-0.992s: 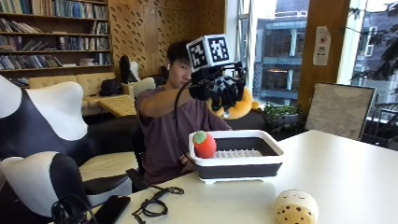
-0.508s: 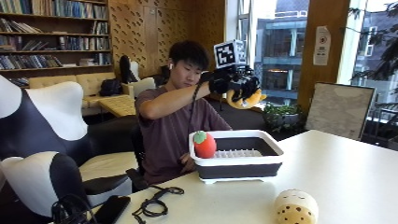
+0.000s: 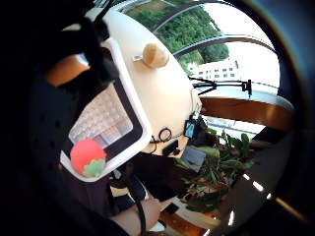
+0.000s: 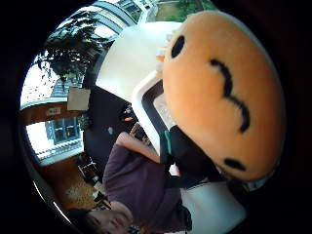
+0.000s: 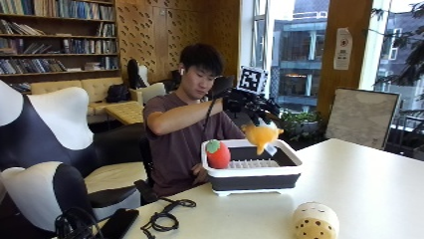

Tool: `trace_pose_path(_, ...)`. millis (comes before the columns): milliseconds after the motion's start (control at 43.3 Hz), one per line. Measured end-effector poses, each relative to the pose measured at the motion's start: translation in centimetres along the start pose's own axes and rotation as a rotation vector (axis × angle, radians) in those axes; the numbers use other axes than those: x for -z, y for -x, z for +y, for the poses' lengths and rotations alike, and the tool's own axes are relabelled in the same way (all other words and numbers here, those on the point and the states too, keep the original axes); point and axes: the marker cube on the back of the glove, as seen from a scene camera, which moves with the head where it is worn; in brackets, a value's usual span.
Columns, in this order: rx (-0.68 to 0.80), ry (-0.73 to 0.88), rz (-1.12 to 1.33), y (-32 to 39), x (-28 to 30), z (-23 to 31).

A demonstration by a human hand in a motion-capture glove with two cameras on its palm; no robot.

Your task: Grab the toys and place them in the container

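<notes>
Fingers of the gloved right hand (image 5: 248, 103) are showing in the outside view above the container (image 5: 252, 172), and whether they are pinching the orange plush toy (image 5: 262, 134) I cannot tell; the toy is hanging just beneath them, over the container's open top, and it may already be dropping free. Below the fingers and a little toward the person, a red strawberry toy (image 5: 218, 154) is standing upright at the container's near corner. Well away from the fingers, near the front of the counter (image 5: 371, 184), a pale round spotted toy (image 5: 315, 221) is sitting untouched.

Seen from the little finger side of the palm, the container (image 3: 129, 105) is lying below the hand with its ribbed floor showing, the strawberry toy (image 3: 87, 156) is resting at one end of it, and the pale toy (image 3: 155, 55) is lying apart on the counter (image 3: 167, 101) beyond the rim.

From the thumb side of the palm, the orange plush toy (image 4: 224, 95) is filling much of the view, close against the palm, with the container (image 4: 146, 109) under it.

By my reading, one toy is already stowed, the orange one is about to be, and the pale toy is remaining to be fetched.
</notes>
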Motion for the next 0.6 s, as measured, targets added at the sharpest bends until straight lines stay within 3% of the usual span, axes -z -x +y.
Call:
trace_pose_path(46, 0.017, 0.018, -0.025, -0.1, -0.1, 0.1)
trace_pose_path(115, -0.211, -0.019, -0.098, -0.3, 0.3, -0.7)
trace_pose_path(162, -0.27, -0.049, -0.125, -0.8, 0.6, -1.0)
trace_pose_path(600, -0.482, -0.132, -0.237, -12.5, 1.6, -4.7)
